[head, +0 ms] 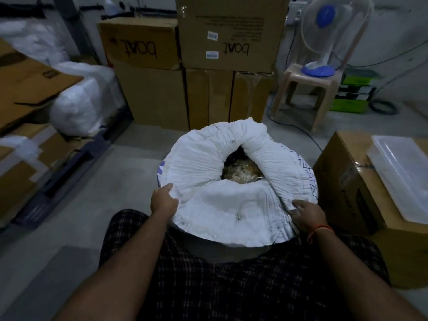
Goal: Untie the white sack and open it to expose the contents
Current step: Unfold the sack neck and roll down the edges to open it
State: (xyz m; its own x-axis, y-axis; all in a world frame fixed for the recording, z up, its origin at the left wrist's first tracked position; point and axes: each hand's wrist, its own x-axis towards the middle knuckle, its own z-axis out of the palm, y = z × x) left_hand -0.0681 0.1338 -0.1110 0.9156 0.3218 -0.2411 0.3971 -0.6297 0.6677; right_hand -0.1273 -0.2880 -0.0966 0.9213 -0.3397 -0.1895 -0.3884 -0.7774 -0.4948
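The white sack [208,172] stands upright on the floor in front of my legs. Its top fabric is rolled outward into a thick ring, and the mouth gapes in the middle. Through that gap I see pale, crinkly contents [240,173] wrapped in clear plastic. My left hand [163,200] grips the rolled edge at the near left of the sack. My right hand [308,215] presses and holds the rolled edge at the near right; a red thread circles its wrist. No tie or string is visible on the sack.
Stacked cardboard boxes [208,66] stand behind the sack. A plastic stool [308,93] carries a blue and white fan [324,31] at the back right. A carton [347,181] topped by a clear lid is close on the right. White bundles [83,100] and flattened cardboard lie left.
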